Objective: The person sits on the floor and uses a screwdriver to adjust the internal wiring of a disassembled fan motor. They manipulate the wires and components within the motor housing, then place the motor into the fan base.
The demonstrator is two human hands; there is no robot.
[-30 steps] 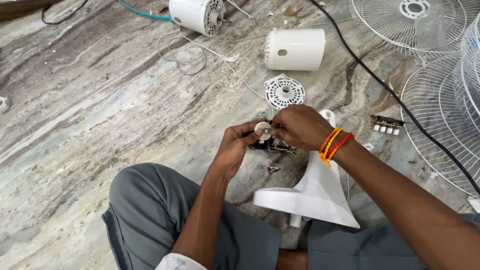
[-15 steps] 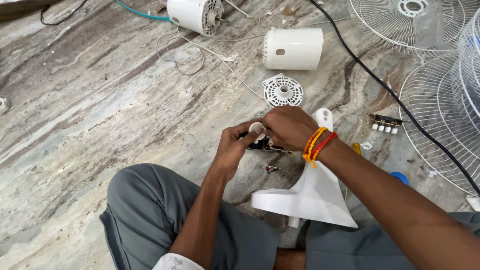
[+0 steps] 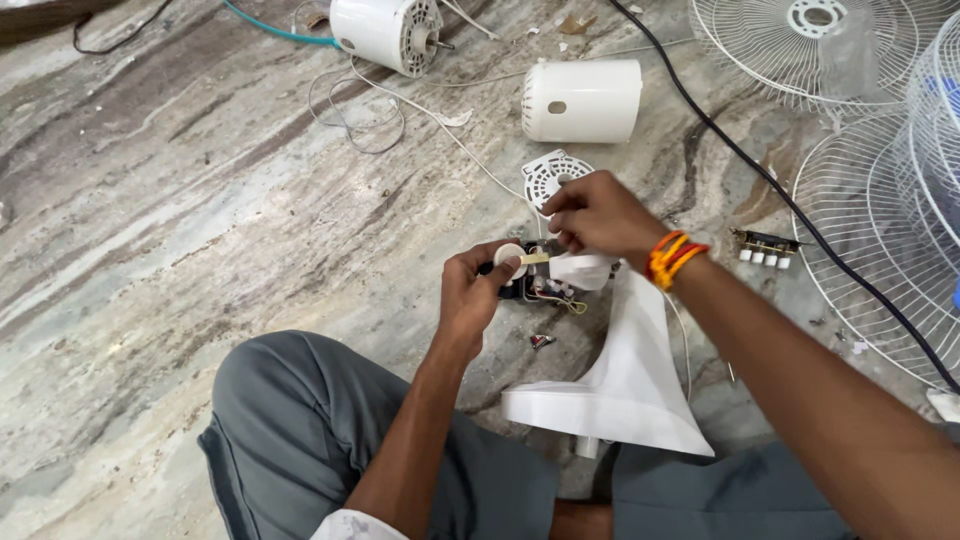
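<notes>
Nearest the camera, the person's knees in grey trousers (image 3: pixel 330 430) frame a white plastic fan stand base (image 3: pixel 625 390) that stands on the grey veined marble floor (image 3: pixel 180 250), flaring wide at its near end and narrowing as it rises away. At its far, upper end sits a small black switch block with coloured wires (image 3: pixel 545 288), and just near-left of that a tiny red and dark scrap (image 3: pixel 541 341) lies on the floor. The left hand (image 3: pixel 475 295) is curled around the left side of the block, its thumb and fingers pinching a small white round roll of tape (image 3: pixel 508 256). The right hand (image 3: pixel 595 212), with orange and red thread bands (image 3: pixel 675 257) at the wrist, is closed in a narrow pinch on the free end of a pale tape strip (image 3: pixel 536 259) that runs from the roll. Just beyond the right hand lies a white slotted round plastic plate (image 3: pixel 552 175). To the right, a small dark push-button strip with white keys (image 3: pixel 765 248) sits beside a black cable (image 3: pixel 760 180) running diagonally. Farther off stand a white cylindrical plastic motor cover (image 3: pixel 583 100) and, far left of it, a white vented electric motor (image 3: pixel 385 32) with thin white wires (image 3: pixel 350 120) looping near it. White wire fan guards (image 3: pixel 880 200) fill the right side.
</notes>
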